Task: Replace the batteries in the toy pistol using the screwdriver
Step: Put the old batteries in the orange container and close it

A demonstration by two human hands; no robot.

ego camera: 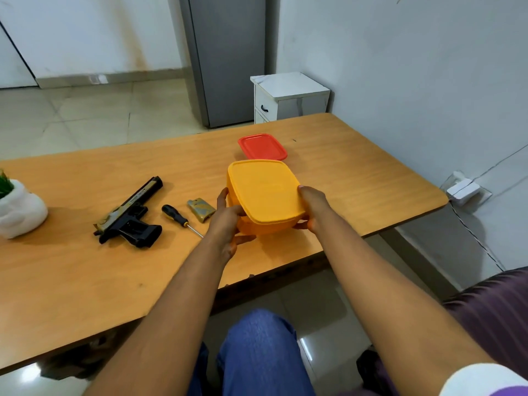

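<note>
Head view shows the left hand (225, 215) and right hand (313, 208) gripping the yellow lidded box (264, 192) from either side, fingers curled under it. Toy pistol (130, 214) and screwdriver (178, 217) lie on the table (85, 275), left of the box.

Pistol (130, 217) lies left of screwdriver (179, 218); lidded box (264, 192) right, on table (357, 172).

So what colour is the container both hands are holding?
Yellow-orange container, lid on; head view.
</note>
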